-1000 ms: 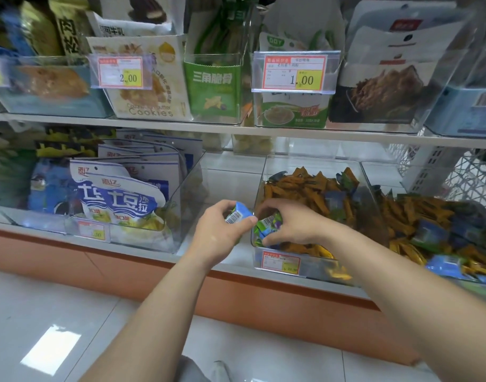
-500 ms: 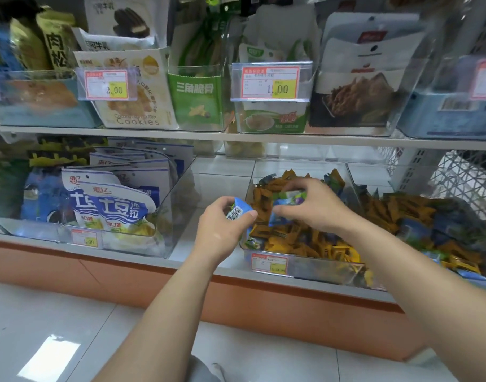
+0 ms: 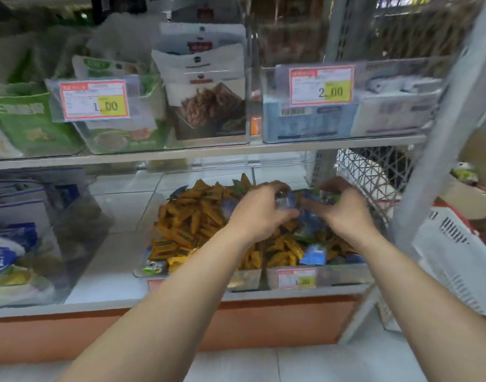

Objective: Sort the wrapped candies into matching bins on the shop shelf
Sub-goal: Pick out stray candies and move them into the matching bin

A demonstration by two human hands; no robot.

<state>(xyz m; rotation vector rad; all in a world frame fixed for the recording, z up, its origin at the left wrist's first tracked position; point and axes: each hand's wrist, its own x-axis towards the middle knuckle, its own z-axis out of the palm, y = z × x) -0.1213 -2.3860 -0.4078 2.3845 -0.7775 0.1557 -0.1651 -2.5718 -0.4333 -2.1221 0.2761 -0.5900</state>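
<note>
The left hand (image 3: 259,213) pinched a blue candy (image 3: 286,201) between thumb and curled fingers, over the seam where the two clear bins met. Just beside it, the right hand (image 3: 343,212) hovered with fingers hooked narrowly over green and blue wrappers (image 3: 317,194); blur hid whether it gripped any or only touched them. This looked like the picking-out step: strays were being pulled from the mixed heaps, with no pile yet clean. Next, each held piece would need a bin of its own colour, and none showed clearly here. Nearest the viewer, the right bin (image 3: 343,274) carried a price tag (image 3: 296,278) and another blue piece (image 3: 313,253) at its front wall. The left bin (image 3: 244,278) held mostly orange candies (image 3: 186,224). Beyond, the upper shelf (image 3: 181,154) carried bagged snacks.
</note>
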